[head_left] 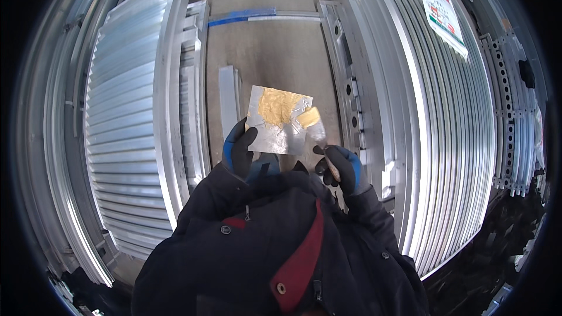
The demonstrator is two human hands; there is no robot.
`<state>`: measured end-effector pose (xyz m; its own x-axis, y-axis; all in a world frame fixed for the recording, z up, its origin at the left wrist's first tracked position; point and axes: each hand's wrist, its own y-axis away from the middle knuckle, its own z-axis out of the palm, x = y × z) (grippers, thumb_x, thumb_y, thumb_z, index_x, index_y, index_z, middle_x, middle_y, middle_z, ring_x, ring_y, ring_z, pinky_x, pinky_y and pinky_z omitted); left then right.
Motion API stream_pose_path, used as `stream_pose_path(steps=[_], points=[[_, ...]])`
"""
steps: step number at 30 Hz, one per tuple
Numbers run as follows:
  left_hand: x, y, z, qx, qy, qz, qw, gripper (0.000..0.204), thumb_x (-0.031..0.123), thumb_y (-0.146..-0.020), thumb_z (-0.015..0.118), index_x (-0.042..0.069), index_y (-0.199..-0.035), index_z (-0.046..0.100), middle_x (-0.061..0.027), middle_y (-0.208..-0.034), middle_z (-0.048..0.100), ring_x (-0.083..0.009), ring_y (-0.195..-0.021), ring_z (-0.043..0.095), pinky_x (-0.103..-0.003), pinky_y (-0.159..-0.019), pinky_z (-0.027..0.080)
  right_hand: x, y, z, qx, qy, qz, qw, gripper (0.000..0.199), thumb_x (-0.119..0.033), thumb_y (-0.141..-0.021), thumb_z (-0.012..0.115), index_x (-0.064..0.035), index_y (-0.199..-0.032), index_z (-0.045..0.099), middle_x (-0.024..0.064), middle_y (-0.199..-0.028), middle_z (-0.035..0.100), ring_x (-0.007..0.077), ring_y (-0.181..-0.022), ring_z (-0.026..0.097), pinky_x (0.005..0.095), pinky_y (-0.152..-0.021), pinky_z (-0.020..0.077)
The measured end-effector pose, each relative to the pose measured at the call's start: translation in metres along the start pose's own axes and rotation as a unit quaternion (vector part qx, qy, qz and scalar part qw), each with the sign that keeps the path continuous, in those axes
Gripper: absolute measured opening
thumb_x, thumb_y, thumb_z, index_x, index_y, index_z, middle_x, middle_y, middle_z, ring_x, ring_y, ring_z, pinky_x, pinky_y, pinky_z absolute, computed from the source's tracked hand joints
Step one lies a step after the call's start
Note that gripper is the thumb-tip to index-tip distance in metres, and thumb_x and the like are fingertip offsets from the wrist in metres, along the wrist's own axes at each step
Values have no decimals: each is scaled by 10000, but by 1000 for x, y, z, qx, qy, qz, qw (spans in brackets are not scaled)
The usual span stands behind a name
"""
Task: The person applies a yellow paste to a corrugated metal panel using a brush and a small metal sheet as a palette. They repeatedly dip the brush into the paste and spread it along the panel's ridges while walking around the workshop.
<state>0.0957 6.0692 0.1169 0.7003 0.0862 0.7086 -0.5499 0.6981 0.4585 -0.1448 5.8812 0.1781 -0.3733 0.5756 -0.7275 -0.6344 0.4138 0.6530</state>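
My left hand [239, 147], in a black and blue work glove, grips the left edge of a square metal plate [272, 139], thumb on top. Across the plate's far half spreads a lump of yellow-tan putty [277, 107]. My right hand [344, 167], gloved alike, is closed around the handle of a putty knife [317, 133]. Putty of the same colour coats the knife's blade end, which is at the plate's right edge. Whether the blade touches the plate I cannot tell.
On my left lies a ribbed metal panel [126, 134]; a similar ribbed panel [448, 140] is on my right, with a printed sheet [440, 9] on it. Metal rails flank the concrete floor [266, 52]. A bar with blue film [243, 16] crosses ahead. A short metal profile [229, 96] lies beyond my left hand.
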Motion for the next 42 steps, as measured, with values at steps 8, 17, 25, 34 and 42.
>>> stream_pose_path(steps=[8,17,25,34,42], points=[[122,-157,59,-40,67,68,995,516,90,-1118,582,0,-1623,526,-112,-1529,663,-243,-1403,638,-391,-1197,492,-144,-167,14,-68,63,-1,996,415,-369,-1155,655,-17,-1340,775,-39,-836,685,41,-673,571,244,-580,415],[174,-354,117,32,13,140,990,491,73,-1130,567,-9,-1613,535,-125,-1522,668,-246,-1405,636,-392,-1204,488,-320,-345,-33,-196,19,51,979,504,-433,-1148,645,10,-1369,735,8,-944,755,69,-819,666,251,-709,514],[235,-500,161,31,-11,130,991,492,70,-1137,551,10,-1623,505,-128,-1534,647,-266,-1388,644,-419,-1167,525,-433,-483,-40,-163,117,-7,980,563,-528,-1134,598,-30,-1338,764,46,-879,766,102,-589,608,257,-549,438],[365,-684,147,-5,-6,145,989,499,58,-1127,569,29,-1621,504,-150,-1504,668,-307,-1345,686,-445,-1116,578,-561,-650,41,-109,114,15,987,442,-388,-1167,622,-23,-1375,757,25,-954,751,94,-805,686,272,-706,531],[461,-813,134,7,-185,177,967,470,78,-1128,582,14,-1591,524,-134,-1477,682,-279,-1338,686,-420,-1135,557,-632,-763,78,-116,119,-50,985,435,-378,-1161,589,-32,-1376,743,22,-881,731,84,-643,618,255,-592,474]])
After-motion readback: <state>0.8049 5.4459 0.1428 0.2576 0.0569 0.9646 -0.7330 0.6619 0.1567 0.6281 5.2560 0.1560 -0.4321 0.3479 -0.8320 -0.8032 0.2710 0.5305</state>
